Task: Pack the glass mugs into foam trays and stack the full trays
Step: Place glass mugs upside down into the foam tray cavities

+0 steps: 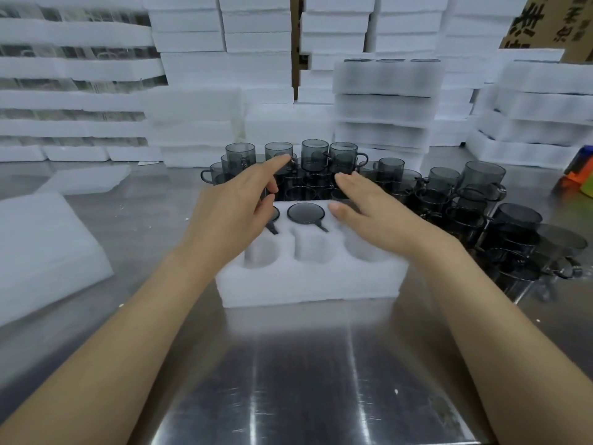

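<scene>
Reaching forward over the foam tray (308,281), which is sitting mid-way across the steel bench (298,374), I am holding nothing in either hand. My left hand (237,207) is loosely spread, its index finger stretching toward the loose mugs (316,155), smoky grey glass, stacked just behind the tray. My right hand (369,210) is lying flat with straight fingers close together, the thumb at the tray's far right corner. One packed mug (305,213) is sitting sunk in the middle far pocket, handle pointing toward me; another is peeking out under my left hand. The three near pockets are standing empty. Foam stacks (382,101) are rising behind. A carton (545,24) at top right is showing dark printed characters I cannot read.
</scene>
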A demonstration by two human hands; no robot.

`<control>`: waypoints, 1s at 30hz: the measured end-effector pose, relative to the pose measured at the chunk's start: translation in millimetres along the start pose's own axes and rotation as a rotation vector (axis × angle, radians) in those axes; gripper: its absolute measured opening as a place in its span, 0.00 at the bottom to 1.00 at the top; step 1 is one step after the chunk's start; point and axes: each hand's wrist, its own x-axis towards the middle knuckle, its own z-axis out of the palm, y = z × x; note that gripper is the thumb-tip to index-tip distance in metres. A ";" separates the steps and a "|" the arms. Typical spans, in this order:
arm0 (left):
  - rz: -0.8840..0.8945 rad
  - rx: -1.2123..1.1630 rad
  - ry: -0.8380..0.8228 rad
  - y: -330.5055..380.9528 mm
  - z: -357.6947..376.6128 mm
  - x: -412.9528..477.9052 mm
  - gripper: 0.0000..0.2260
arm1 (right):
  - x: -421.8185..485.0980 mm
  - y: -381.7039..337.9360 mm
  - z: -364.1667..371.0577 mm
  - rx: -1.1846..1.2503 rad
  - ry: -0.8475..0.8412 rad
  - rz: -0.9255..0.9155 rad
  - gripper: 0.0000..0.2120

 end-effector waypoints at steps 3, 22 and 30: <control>-0.066 -0.072 -0.048 -3.9 3.6 0.1 0.23 | -0.1 5.7 4.1 -0.071 -0.237 0.086 0.32; -0.055 0.596 -0.497 26.9 43.5 74.0 0.12 | -0.1 3.7 5.3 -0.067 -0.265 0.144 0.33; -0.042 0.465 -0.386 18.4 46.0 65.3 0.10 | 0.3 1.6 4.0 -0.073 -0.270 0.148 0.33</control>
